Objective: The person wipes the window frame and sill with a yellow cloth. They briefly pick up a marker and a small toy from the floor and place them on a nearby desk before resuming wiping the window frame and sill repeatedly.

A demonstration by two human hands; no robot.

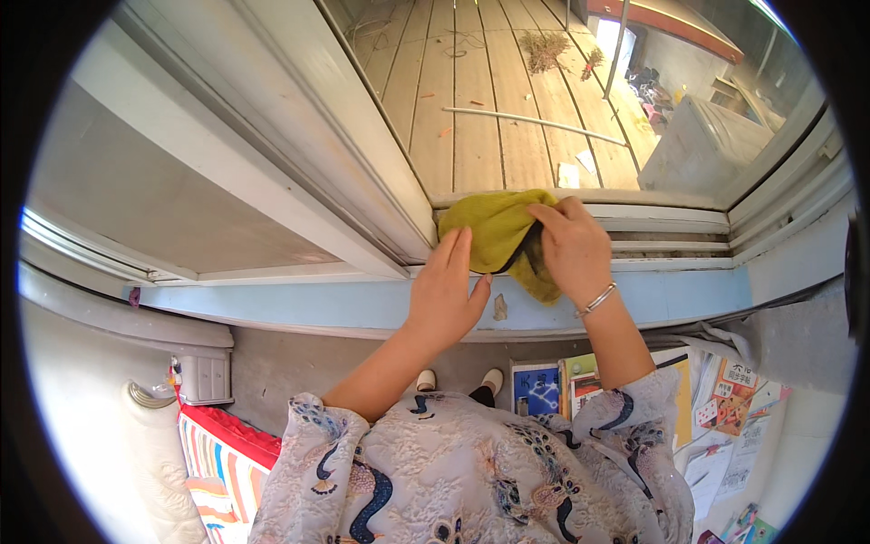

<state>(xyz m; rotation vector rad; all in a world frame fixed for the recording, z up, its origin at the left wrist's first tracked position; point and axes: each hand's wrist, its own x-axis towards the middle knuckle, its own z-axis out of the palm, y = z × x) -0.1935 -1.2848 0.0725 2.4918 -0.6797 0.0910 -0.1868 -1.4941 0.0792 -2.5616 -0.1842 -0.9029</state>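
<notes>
A yellow-green cloth [486,216] with a dark edge lies bunched over the white sliding-window track [669,228], beside the upright window frame. My right hand [576,245], with a silver bangle at the wrist, pinches the cloth's upper right part between thumb and fingers. Fingers of my left hand [445,292] rest flat against the cloth's lower left side, thumb apart. Part of the cloth hangs down over the light blue windowsill [646,291]. Dark dirt shows in the track grooves to the right. A small chipped patch [500,307] marks the sill below the cloth.
Beyond the window, a pole [537,121] and dry twigs [544,51] lie on a slatted surface. Books [537,389] and papers [710,469] are stacked at lower right. A striped cushion [221,462] and a small grey drawer unit [202,376] stand at lower left.
</notes>
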